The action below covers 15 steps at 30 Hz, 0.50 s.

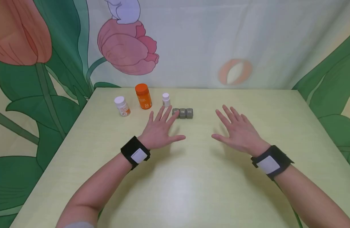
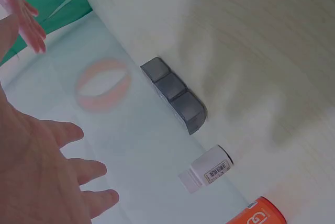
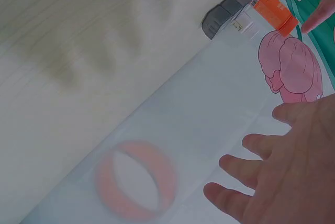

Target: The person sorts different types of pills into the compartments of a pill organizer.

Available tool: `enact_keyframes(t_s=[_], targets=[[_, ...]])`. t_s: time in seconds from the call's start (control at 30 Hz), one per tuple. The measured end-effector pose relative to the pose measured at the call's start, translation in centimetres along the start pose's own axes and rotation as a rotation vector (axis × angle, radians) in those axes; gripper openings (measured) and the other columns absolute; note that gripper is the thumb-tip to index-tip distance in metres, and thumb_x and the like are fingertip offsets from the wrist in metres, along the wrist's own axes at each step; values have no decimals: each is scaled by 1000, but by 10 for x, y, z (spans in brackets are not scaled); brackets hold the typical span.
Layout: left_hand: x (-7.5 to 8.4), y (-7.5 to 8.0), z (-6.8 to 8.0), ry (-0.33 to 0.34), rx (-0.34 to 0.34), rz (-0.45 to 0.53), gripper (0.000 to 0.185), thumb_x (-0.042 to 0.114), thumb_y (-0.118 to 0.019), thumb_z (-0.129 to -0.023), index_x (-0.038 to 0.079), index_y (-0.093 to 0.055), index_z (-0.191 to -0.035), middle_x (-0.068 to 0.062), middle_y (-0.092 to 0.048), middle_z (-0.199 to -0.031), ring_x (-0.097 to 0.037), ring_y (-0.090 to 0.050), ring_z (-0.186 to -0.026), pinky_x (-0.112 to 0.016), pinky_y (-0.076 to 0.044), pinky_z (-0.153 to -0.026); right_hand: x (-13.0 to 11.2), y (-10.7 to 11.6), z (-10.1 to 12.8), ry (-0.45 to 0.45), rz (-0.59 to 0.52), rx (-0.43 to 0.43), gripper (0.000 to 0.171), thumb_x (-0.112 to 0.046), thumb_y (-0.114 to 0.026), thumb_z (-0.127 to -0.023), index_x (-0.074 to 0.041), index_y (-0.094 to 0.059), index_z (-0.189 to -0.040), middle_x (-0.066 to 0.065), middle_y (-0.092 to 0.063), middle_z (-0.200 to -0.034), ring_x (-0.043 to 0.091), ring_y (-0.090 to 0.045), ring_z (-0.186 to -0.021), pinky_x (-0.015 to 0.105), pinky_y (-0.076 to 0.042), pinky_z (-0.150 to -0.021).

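Note:
My left hand (image 1: 160,128) hovers flat over the pale green table (image 1: 175,177), fingers spread and straight, holding nothing. Its fingertips reach close to a grey three-cell pill box (image 1: 182,113), whose cells also show in the left wrist view (image 2: 174,94). My right hand (image 1: 239,129) is spread the same way to the right of the box, palm down and empty. Behind the left hand stand an orange bottle (image 1: 143,96), a small white bottle (image 1: 166,99) and a white-capped bottle with an orange label (image 1: 122,106).
A flower-printed cloth backdrop (image 1: 192,44) rises right behind the table's far edge. Black wrist straps (image 1: 135,152) sit on both forearms. In the right wrist view the pill box (image 3: 225,13) and orange bottle (image 3: 273,8) lie far off.

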<state>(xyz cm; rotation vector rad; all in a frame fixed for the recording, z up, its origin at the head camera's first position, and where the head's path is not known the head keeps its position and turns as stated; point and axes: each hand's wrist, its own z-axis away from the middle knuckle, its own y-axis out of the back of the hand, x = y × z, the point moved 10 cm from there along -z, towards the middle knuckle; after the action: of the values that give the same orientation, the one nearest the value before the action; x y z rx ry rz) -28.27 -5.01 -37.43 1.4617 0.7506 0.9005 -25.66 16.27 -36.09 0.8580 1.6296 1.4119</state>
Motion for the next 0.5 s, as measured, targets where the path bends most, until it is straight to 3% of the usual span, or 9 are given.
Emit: enact_keyframes(t_s=[0.13, 0.27, 0.37, 0.5], targets=[[-3, 1, -27, -29, -3, 58, 90, 71, -49, -87, 15, -27, -154, -15, -21, -158, -34, -21, -143, -58, -19, -110, -2, 4, 0, 25, 5, 34, 83, -59, -53, -92, -6, -30, -151, 22, -29, -153, 42, -30, -136, 60, -28, -104], [-8, -7, -61, -47, -40, 120, 76, 57, -58, -91, 10, -39, -148, -15, -41, -147, -31, -46, -128, -48, -38, -103, -4, 7, 3, 29, -2, 50, 72, -56, -57, -91, -3, -51, -139, 21, -55, -132, 40, -53, -117, 56, -41, -94], [-12, -17, -80, -23, -85, 119, 68, 49, -60, -93, 10, -41, -146, -13, -47, -143, -28, -50, -123, -43, -43, -99, -7, 7, 5, 36, 5, 61, 64, -55, -59, -91, -3, -61, -128, 18, -65, -116, 36, -62, -102, 52, -47, -86], [-17, -27, -98, 19, -156, 71, 68, 46, -61, -94, 10, -39, -147, -13, -47, -143, -29, -49, -125, -43, -40, -102, -9, 11, 6, 54, 24, 92, 59, -52, -61, -90, -2, -65, -121, 16, -67, -109, 34, -64, -93, 49, -50, -80]])
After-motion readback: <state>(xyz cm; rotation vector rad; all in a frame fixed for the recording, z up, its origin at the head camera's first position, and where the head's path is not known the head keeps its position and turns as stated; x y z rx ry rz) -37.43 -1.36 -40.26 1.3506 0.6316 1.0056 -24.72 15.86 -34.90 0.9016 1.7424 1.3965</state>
